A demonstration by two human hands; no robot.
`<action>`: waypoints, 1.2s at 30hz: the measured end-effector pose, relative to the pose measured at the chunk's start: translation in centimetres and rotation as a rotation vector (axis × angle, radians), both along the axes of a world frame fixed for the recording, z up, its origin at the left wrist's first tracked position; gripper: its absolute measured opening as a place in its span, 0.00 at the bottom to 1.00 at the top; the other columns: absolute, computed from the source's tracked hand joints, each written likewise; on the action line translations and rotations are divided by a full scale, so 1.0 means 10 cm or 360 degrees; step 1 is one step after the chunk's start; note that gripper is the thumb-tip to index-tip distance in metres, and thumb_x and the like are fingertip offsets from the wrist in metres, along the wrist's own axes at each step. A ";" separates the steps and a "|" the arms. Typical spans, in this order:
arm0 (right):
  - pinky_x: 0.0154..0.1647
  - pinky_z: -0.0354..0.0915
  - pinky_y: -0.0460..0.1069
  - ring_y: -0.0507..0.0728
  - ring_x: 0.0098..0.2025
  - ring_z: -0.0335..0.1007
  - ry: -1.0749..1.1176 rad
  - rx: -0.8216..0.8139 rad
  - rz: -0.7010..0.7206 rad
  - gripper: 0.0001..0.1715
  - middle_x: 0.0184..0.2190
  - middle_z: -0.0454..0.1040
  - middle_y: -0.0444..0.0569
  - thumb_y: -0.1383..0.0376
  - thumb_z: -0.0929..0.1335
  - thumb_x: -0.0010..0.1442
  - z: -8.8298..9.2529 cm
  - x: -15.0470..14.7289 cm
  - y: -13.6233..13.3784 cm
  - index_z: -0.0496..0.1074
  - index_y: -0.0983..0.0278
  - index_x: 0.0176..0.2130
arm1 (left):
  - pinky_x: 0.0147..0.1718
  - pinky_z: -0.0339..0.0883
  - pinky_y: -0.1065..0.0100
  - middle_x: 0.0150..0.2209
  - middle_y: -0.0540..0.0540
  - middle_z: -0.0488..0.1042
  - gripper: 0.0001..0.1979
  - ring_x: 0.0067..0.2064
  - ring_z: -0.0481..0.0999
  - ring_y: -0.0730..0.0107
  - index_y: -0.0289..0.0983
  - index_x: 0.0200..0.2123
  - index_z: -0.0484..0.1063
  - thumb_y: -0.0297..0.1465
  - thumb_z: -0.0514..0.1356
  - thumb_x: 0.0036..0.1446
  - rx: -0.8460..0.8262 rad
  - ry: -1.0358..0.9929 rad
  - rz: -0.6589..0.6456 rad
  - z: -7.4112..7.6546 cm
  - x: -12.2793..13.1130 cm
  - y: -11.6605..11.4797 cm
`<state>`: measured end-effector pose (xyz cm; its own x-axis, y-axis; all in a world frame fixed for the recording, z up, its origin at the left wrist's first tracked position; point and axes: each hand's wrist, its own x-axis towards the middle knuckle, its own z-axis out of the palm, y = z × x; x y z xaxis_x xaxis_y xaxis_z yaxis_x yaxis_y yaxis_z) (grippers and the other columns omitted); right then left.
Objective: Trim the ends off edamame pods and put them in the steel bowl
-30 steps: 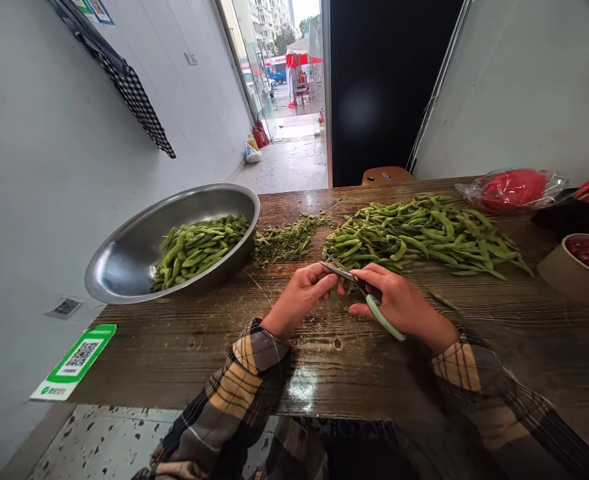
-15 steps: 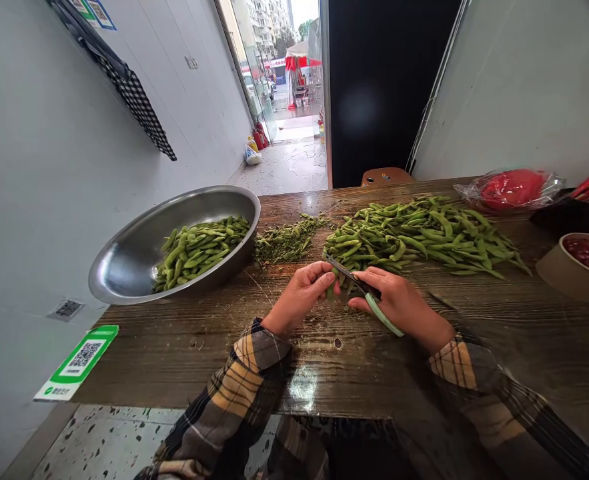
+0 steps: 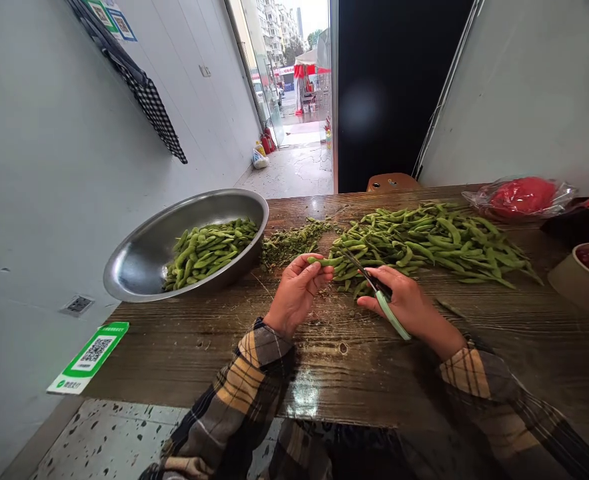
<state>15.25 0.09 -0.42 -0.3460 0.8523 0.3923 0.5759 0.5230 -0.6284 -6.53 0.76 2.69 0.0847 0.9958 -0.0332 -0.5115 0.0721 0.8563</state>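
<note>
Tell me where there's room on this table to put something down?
Bare wood lies along the near edge of the table, between the metal bowl and the left hand holding a pod. Another patch sits right of the right hand with the scissors, below the pod pile, before the brown bowl. The far side is crowded, trimmings included.

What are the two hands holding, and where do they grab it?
The left hand pinches one green bean pod at one end. The right hand holds scissors by their green handles.
</note>
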 end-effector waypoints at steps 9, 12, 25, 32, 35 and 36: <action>0.41 0.69 0.54 0.61 0.42 0.72 -0.0031 -0.0014 0.0082 0.27 0.42 0.74 0.53 0.53 0.71 0.55 0.04 -0.03 -0.02 0.69 0.62 0.51 | 0.38 0.73 0.72 0.34 0.48 0.77 0.10 0.35 0.79 0.73 0.34 0.35 0.73 0.27 0.67 0.49 -0.0054 -0.0049 -0.0194 -0.07 0.10 -0.03; 0.42 0.69 0.54 0.61 0.42 0.72 -0.0004 -0.0012 0.0124 0.24 0.42 0.74 0.53 0.54 0.70 0.56 0.04 -0.02 -0.02 0.70 0.63 0.49 | 0.37 0.73 0.71 0.33 0.47 0.77 0.10 0.34 0.79 0.73 0.33 0.36 0.73 0.28 0.67 0.49 -0.0047 -0.0051 -0.0218 -0.08 0.11 -0.04; 0.43 0.67 0.54 0.61 0.41 0.73 0.0047 0.0061 -0.0064 0.25 0.41 0.76 0.54 0.53 0.69 0.58 0.08 0.04 0.01 0.72 0.64 0.50 | 0.42 0.71 0.63 0.32 0.49 0.72 0.05 0.37 0.76 0.70 0.35 0.33 0.68 0.29 0.58 0.52 0.0029 0.0047 -0.0122 -0.08 -0.01 0.06; 0.40 0.67 0.54 0.61 0.37 0.73 0.0175 0.0083 -0.0189 0.26 0.35 0.76 0.52 0.49 0.68 0.58 0.12 0.08 0.06 0.73 0.64 0.48 | 0.35 0.65 0.68 0.29 0.47 0.74 0.07 0.33 0.72 0.69 0.34 0.33 0.76 0.30 0.59 0.54 0.0493 0.1694 -0.0047 -0.28 0.13 0.20; 0.39 0.67 0.54 0.61 0.37 0.73 0.0147 0.0070 -0.0183 0.26 0.36 0.77 0.53 0.49 0.67 0.58 0.10 0.06 0.06 0.73 0.65 0.49 | 0.39 0.64 0.66 0.39 0.43 0.76 0.11 0.39 0.74 0.63 0.37 0.41 0.77 0.30 0.58 0.55 0.0697 0.2254 -0.0083 -0.33 0.22 0.22; 0.39 0.67 0.54 0.61 0.37 0.73 0.0140 0.0071 -0.0171 0.26 0.36 0.76 0.53 0.50 0.67 0.58 0.10 0.05 0.06 0.73 0.64 0.49 | 0.38 0.64 0.66 0.40 0.42 0.76 0.12 0.39 0.74 0.63 0.39 0.43 0.77 0.31 0.58 0.56 0.0710 0.2384 -0.0082 -0.33 0.24 0.21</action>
<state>15.78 0.66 0.54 -0.2160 0.8635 0.4557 0.5736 0.4899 -0.6565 -4.14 2.89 -0.64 0.2789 0.9451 0.1704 0.7893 -0.3267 0.5199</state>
